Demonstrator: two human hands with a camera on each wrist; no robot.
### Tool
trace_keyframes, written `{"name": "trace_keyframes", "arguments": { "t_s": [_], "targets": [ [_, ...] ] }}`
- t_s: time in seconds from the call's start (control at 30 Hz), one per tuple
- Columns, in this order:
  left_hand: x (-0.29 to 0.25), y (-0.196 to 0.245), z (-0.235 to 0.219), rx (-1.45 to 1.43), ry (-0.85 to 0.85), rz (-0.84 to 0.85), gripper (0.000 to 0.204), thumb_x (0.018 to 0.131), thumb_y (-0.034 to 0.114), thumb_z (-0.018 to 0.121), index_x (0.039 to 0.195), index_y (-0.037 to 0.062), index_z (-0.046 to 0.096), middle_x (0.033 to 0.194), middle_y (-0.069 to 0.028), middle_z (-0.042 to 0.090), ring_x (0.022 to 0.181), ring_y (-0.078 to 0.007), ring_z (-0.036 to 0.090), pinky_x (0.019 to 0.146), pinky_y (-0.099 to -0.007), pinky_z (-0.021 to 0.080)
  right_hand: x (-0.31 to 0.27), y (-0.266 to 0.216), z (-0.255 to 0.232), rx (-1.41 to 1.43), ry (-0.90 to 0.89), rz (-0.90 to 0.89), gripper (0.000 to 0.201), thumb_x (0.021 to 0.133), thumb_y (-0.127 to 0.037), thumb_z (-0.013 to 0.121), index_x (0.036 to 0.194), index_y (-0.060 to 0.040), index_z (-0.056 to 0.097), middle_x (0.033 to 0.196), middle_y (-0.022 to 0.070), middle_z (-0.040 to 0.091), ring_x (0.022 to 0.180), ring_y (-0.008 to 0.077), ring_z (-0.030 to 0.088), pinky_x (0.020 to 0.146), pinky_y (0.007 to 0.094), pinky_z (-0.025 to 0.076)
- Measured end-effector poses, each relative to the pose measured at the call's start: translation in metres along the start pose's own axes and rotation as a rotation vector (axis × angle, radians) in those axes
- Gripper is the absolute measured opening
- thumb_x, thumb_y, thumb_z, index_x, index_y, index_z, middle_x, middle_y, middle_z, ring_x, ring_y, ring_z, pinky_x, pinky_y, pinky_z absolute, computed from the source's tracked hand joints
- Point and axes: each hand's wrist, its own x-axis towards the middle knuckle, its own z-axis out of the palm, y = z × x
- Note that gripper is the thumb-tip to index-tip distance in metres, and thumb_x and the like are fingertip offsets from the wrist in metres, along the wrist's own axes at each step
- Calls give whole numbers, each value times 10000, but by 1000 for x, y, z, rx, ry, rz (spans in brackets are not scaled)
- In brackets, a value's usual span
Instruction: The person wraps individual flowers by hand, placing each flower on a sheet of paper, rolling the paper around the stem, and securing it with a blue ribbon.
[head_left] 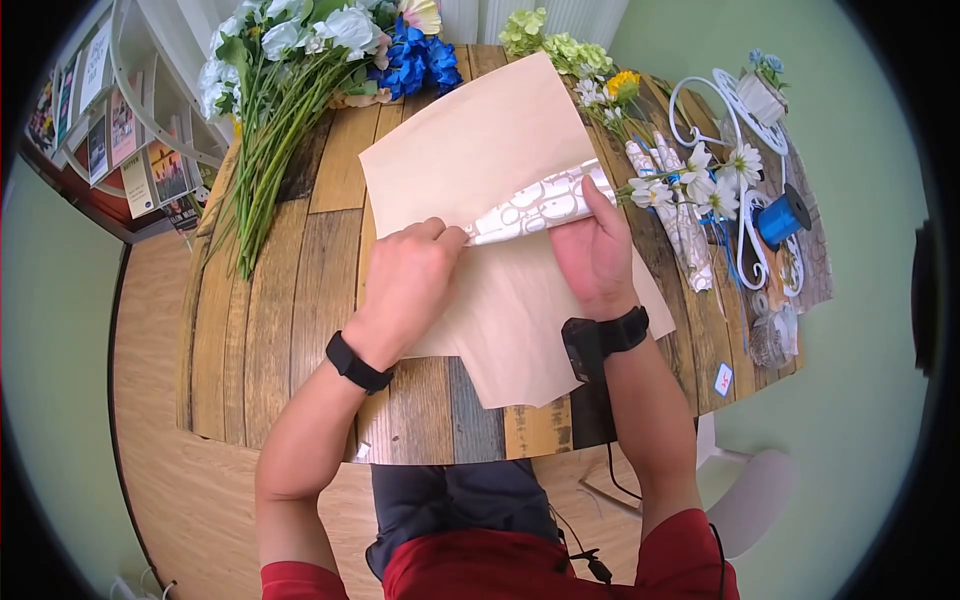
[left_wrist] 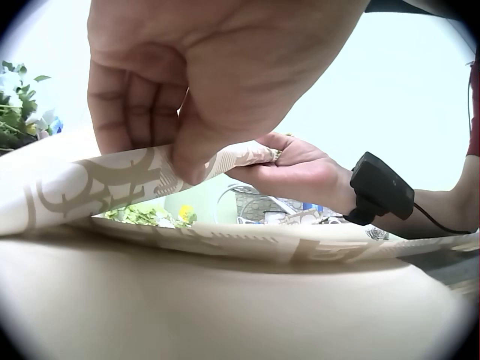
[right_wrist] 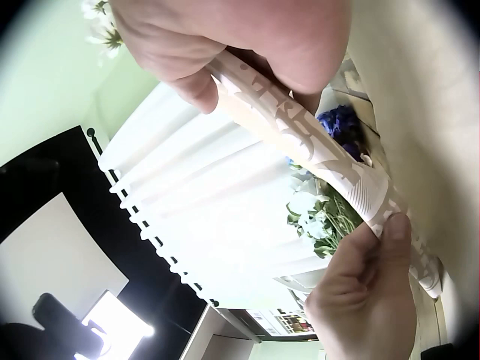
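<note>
- Wrapping paper [head_left: 480, 160], tan on one face and white-patterned on the other, lying across the middle of the desk [head_left: 280, 330], far corner reaching toward the far edge, near corner close to the near edge.
- Folded-over patterned strip [head_left: 540, 205] raised along the sheet's middle, running from centre toward the right edge; seen from below in the left wrist view [left_wrist: 112, 184] and as a rolled edge in the right wrist view [right_wrist: 300, 135].
- Left hand [head_left: 405, 285] pinching the strip's near end, thumb and curled fingers [left_wrist: 142, 112] closed on the fold.
- Right hand [head_left: 595, 250] gripping the strip further along, fingers curled over it, palm resting on the sheet.
- Black wristbands on both wrists, a small black device [head_left: 582, 348] strapped by the right one.
- Small wrapped bunch of daisies [head_left: 690, 190] just beside the right hand, toward the right edge.
- Blue ribbon spool [head_left: 785, 215] and white wire stand [head_left: 730, 110] at the right edge.
- Long-stemmed white flowers [head_left: 270, 110] along the left edge, blue blooms [head_left: 415, 60] and green hydrangea [head_left: 560, 45] at the far edge.
</note>
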Motion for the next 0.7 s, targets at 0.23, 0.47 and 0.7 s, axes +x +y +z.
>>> {"name": "trace_keyframes", "arguments": {
  "t_s": [0.23,0.47,0.7],
  "targets": [
    [4,12,-4,-219,24,-28,233,783,94,705,1013,85,669,891,-85,640,859,-276,644,729,-371,526,0,2,-5,27,-36,40,232,1018,-178,495,1196,-32,524,1150,77,582,1118,208,556,1016,412,424],
    [8,28,1,-264,224,128,321,753,42,719,1063,97,658,947,-77,628,891,-289,613,754,-381,511,-19,17,23,80,-92,138,266,1037,-228,464,1234,-52,494,1171,82,569,1135,213,541,1030,420,406],
    [8,24,-4,-438,151,26,214,804,1,671,1013,21,631,887,-112,641,847,-302,628,748,-372,512,-28,19,20,-17,-178,164,219,1005,-125,517,1216,-65,526,1130,59,586,1117,195,546,1033,417,396]
  ]
}}
